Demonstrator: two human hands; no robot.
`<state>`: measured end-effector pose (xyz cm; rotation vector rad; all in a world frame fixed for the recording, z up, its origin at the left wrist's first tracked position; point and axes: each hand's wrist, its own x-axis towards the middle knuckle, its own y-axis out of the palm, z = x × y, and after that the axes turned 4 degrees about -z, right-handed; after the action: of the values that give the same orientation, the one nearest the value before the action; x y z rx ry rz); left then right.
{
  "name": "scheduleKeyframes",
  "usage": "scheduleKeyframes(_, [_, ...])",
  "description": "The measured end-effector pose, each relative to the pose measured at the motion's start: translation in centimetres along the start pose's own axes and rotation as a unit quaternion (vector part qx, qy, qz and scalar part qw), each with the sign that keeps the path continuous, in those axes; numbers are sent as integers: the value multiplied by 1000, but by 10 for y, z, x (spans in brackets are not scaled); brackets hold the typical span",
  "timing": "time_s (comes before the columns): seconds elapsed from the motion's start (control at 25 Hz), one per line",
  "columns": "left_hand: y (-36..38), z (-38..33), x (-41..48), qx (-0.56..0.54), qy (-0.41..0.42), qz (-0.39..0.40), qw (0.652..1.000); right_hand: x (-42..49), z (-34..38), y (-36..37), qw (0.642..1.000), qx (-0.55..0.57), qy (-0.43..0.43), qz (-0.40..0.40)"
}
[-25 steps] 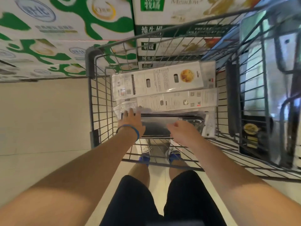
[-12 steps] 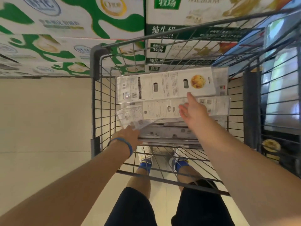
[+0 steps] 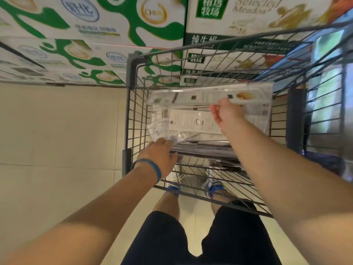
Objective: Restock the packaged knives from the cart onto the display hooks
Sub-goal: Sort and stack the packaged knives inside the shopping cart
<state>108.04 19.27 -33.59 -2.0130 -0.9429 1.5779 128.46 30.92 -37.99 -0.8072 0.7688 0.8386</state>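
Observation:
A grey wire cart (image 3: 131, 119) holds several flat packaged knives. My right hand (image 3: 225, 111) pinches the near edge of the top knife package (image 3: 191, 96), a long clear-and-white pack with a round yellow food picture, tilted up off the stack. Below it lies another white knife package (image 3: 191, 123). My left hand (image 3: 161, 155), with a blue wristband, rests on the near left end of the dark packages (image 3: 206, 148) at the bottom of the pile; whether its fingers grip is hidden. No display hooks are in view.
Stacked green-and-white milk cartons (image 3: 95, 35) stand beyond the cart at the top. Beige floor tiles (image 3: 57, 140) spread to the left. A dark shelf structure (image 3: 324, 111) sits behind the cart's right wall. My legs and blue shoes show under the cart's near edge.
My right hand moved from the dark bottom package up to the top package and has lifted its near edge. My left hand slid slightly toward the cart's left side.

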Motion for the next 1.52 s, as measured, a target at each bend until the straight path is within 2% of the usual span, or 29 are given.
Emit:
scheduleKeyframes(0.12, [-29,-22,-19,-55,79,-125,987,-51,-5,-24,998,-24,-58,-26])
scheduleKeyframes(0.24, [-65,-40,-34,-44,187,-275,942,-107,-7,-62,999,-1,-38,-5])
scheduleKeyframes(0.28, [-76,-46,-38,-40,191,-278,940,-125,-7,-75,1000,13,-20,12])
scheduleKeyframes(0.36, [-95,-60,-49,-22,170,-211,962,-163,1,-95,998,27,0,54])
scheduleKeyframes(0.44, [-102,-70,-57,27,161,-137,977,-188,16,-102,996,5,-22,87])
scheduleKeyframes(0.48, [-106,-73,-62,29,167,-126,978,-200,25,-103,995,-8,-30,95])
scheduleKeyframes(0.56, [-118,-78,-71,1,188,-174,967,-221,43,-107,991,-41,-20,124])
scheduleKeyframes(0.72, [-160,-61,-90,52,178,-226,956,-247,53,-120,973,-98,-51,201])
scheduleKeyframes(0.8, [-183,-45,-98,2,161,-226,961,-254,47,-131,971,-105,-121,179])
scheduleKeyframes(0.92, [-220,-34,-111,-84,141,-216,963,-258,45,-143,947,-97,-302,62])
scheduleKeyframes(1.0, [-237,-42,-116,-119,173,-233,950,-262,52,-147,937,-99,-333,42])
scheduleKeyframes(1.16, [-253,-74,-127,-148,214,-258,930,-265,55,-162,928,-147,-341,10])
scheduleKeyframes(1.24, [-255,-93,-132,-244,213,-269,907,-269,54,-173,939,-106,-325,41])
scheduleKeyframes(1.32, [-251,-124,-136,-419,201,-263,846,-275,55,-182,941,-60,-312,113])
scheduleKeyframes(1.36, [-247,-141,-138,-525,193,-222,799,-279,58,-187,939,-45,-309,144])
scheduleKeyframes(1.44, [-234,-174,-138,-678,187,-86,706,-283,65,-202,929,-24,-333,161])
scheduleKeyframes(1.48, [-225,-186,-135,-708,182,-32,682,-282,66,-213,922,-20,-359,142])
scheduleKeyframes(1.52, [-214,-196,-131,-697,177,-5,695,-278,66,-228,915,-24,-387,109])
